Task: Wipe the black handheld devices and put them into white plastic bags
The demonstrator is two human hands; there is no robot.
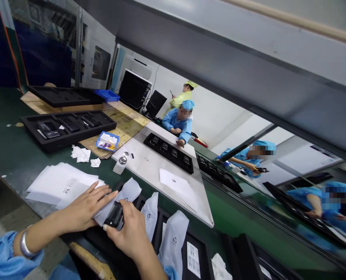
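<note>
My right hand [132, 229] grips a small black device [114, 214] between thumb and fingers. Beside it, my left hand [84, 206] lies with fingers stretched out over a white plastic bag [104, 213], close to the device. Below both hands is a black foam tray [200, 252] where more white bags [173, 241] stand upright, printed with a recycling mark. A stack of flat white bags [53, 181] rests on the green table just beyond my left hand.
A black tray with devices [65, 134] is at the left. Crumpled tissues [81, 154], a blue basket [107, 142] and a metal-topped bottle [120, 165] stand nearer. Across the white board [138, 163], a person [180, 120] reaches to another tray [168, 152]. A shelf hangs overhead.
</note>
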